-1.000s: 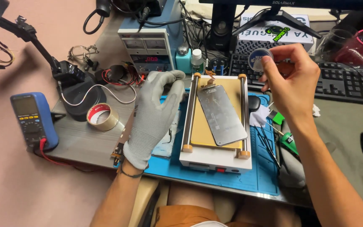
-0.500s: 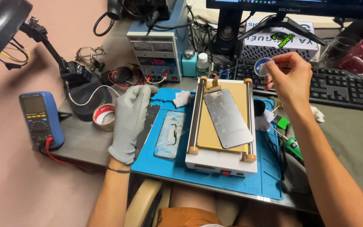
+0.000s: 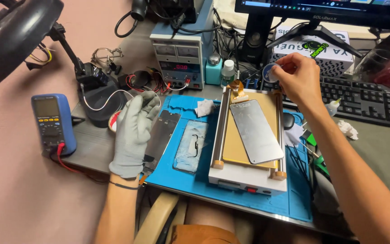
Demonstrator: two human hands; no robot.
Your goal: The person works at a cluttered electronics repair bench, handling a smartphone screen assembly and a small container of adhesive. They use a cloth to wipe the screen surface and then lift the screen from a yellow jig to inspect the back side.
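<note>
Left of centre in the frame, the left hand (image 3: 134, 133), in a grey glove, is lifted above the blue work mat (image 3: 294, 199) with its fingers closed on the edge of a thin dark phone panel (image 3: 161, 135); the panel slants down toward the mat, its lower end hidden behind the glove. Just to the right of it, flat on the mat, lies a phone frame (image 3: 190, 145) with a pale, glossy face. At centre sits a white screen-separator machine (image 3: 249, 174) with a gold plate, and 1 grey glass screen (image 3: 254, 131) rests on that plate at a slight angle. In the upper right, the bare right hand (image 3: 296, 81) pinches a small round clear-lidded container (image 3: 271, 72) between fingertips and thumb, held up in front of the black keyboard (image 3: 366, 101). A blue multimeter (image 3: 53, 122) lies at the left edge of the table (image 3: 91, 147), and a bench power supply (image 3: 181, 61) stands at upper centre.
</note>
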